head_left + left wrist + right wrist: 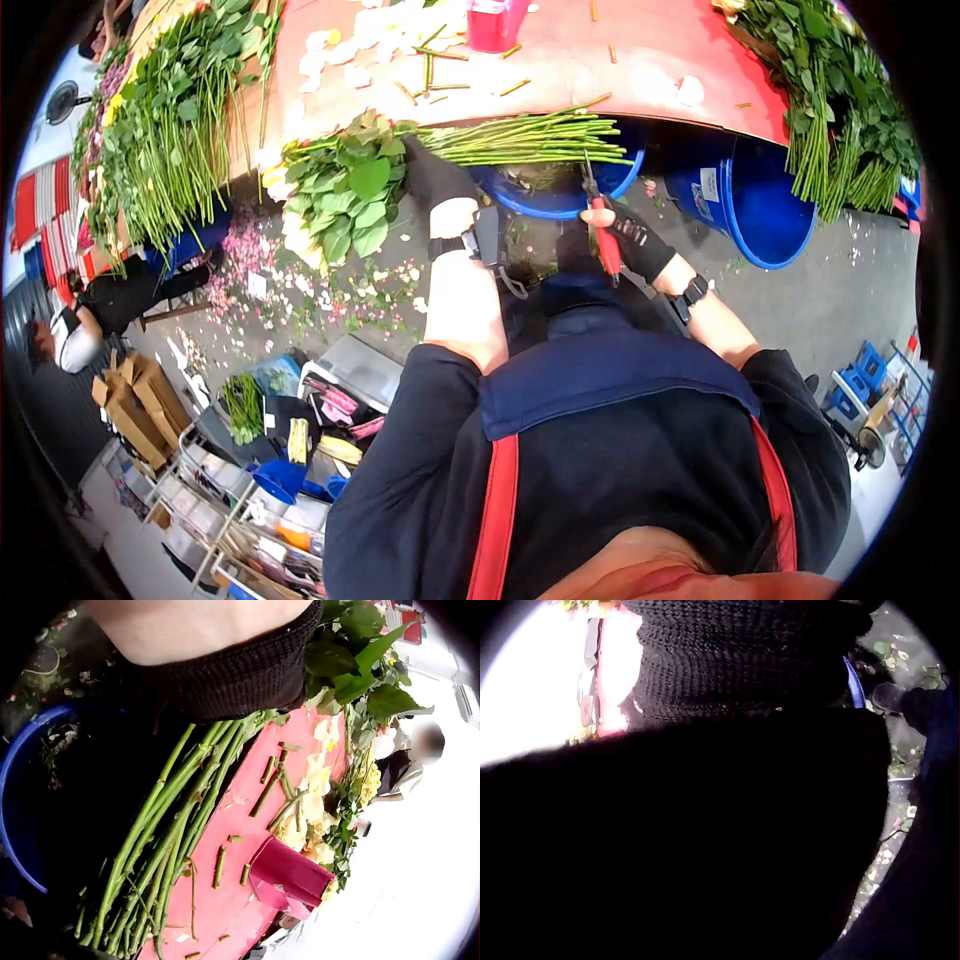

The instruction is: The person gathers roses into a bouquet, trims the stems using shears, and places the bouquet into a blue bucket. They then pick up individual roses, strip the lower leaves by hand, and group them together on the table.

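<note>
My left hand, in a black glove, grips a bunch of leafy flowers where the foliage meets the stems. The bare green stems point right along the table's front edge, over a blue bucket. In the left wrist view the stems run down from under the glove cuff. Red-handled pruning shears are held in my gloved right hand, their blades right at the stem ends. The right wrist view is mostly dark, with a glove cuff hiding the fingers.
On the red-covered table lie cut stem pieces, pale petals and a magenta container. Stem bunches hang over its left side and more over its right. Another blue bucket lies tilted below. Petals litter the floor.
</note>
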`<state>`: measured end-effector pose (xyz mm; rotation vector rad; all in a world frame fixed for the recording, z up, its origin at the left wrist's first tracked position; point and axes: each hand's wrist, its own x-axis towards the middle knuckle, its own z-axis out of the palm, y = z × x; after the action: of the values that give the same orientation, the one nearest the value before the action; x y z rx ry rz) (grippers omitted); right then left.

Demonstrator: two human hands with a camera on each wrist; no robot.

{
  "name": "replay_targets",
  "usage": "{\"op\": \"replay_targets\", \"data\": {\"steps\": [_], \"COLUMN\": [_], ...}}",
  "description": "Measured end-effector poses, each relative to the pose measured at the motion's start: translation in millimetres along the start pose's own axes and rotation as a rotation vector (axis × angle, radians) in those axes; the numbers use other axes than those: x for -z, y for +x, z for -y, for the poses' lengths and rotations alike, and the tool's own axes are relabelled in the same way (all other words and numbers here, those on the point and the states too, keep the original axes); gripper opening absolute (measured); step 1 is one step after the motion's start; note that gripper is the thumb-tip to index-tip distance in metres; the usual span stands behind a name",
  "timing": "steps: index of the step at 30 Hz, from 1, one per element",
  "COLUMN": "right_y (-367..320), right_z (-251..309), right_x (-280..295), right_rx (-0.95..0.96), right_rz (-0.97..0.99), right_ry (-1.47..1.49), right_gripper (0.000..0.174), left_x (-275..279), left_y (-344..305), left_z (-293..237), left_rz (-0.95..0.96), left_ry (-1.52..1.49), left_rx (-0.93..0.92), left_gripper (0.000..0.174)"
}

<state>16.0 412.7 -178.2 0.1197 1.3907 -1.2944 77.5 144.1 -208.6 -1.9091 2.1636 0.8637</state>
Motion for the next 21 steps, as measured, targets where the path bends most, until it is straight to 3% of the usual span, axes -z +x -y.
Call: {"op": "replay_targets", "data": {"steps": [1,2,3,4,8,11,12,13,16,17,19,20,21], "right_y": [6.8,13.5,24.4,25.6,33.9,52.0,48.8,45.4,51.3,53.8,61.5,59.4,65.4], "right_z": [2.4,6.2,0.0,4.3,0.5,-37.2,-44.0,-44.1,-64.1,-63.7,-82.1,-86.6,-94.6], "right_x": [3.2,2.6,8.5,8.1,17.1,43.5,43.6,37.7,37.2,36.1,34.4,32.1,36.4], "right_rx": [0.011,0.093,0.011,0.008,0.094,0.329,0.229,0.482,0.237,0.221,0.356,0.34,0.354], "right_rz": [0.009,0.021,0.01,0.014,0.047,0.16,0.182,0.062,0.036,-0.026,-0.036,-0.076,0.001], "right_ry": [-0.03,-0.028,0.032,0.018,-0.152,-0.319,-0.198,-0.466,-0.151,-0.222,-0.392,-0.344,-0.22], "right_gripper": [0.041,0.029,0.028,0.028,0.027,0.032,0.033,0.033,0.035,0.033,0.025,0.02,0.024], "left_x": [-15.1,-40.2,-52.1,-48.2,-49.5,-56.2,-57.0,-59.7,-70.8,-77.0,-77.6,-77.5,-79.1], "left_y": [10.0,30.4,41.2,39.8,43.0,39.2,37.8,35.1,26.5,23.2,18.2,17.4,18.1], "left_z": [9.9,31.7,43.7,42.7,50.2,63.8,72.1,77.4,86.7,90.6,93.5,96.2,100.7], "left_rz": [-0.133,-0.268,-0.404,-0.327,-0.297,-0.321,-0.337,-0.352,-0.351,-0.341,-0.335,-0.332,-0.339], "left_ry": [0.076,0.151,0.228,0.148,0.154,0.235,0.263,0.282,0.305,0.309,0.324,0.338,0.371], "left_rx": [-0.097,-0.193,-0.289,-0.267,-0.299,-0.338,-0.345,-0.349,-0.324,-0.317,-0.309,-0.31,-0.325], "left_gripper": [0.044,0.045,0.046,0.052,0.045,0.039,0.038,0.036,0.031,0.029,0.026,0.025,0.023]}}
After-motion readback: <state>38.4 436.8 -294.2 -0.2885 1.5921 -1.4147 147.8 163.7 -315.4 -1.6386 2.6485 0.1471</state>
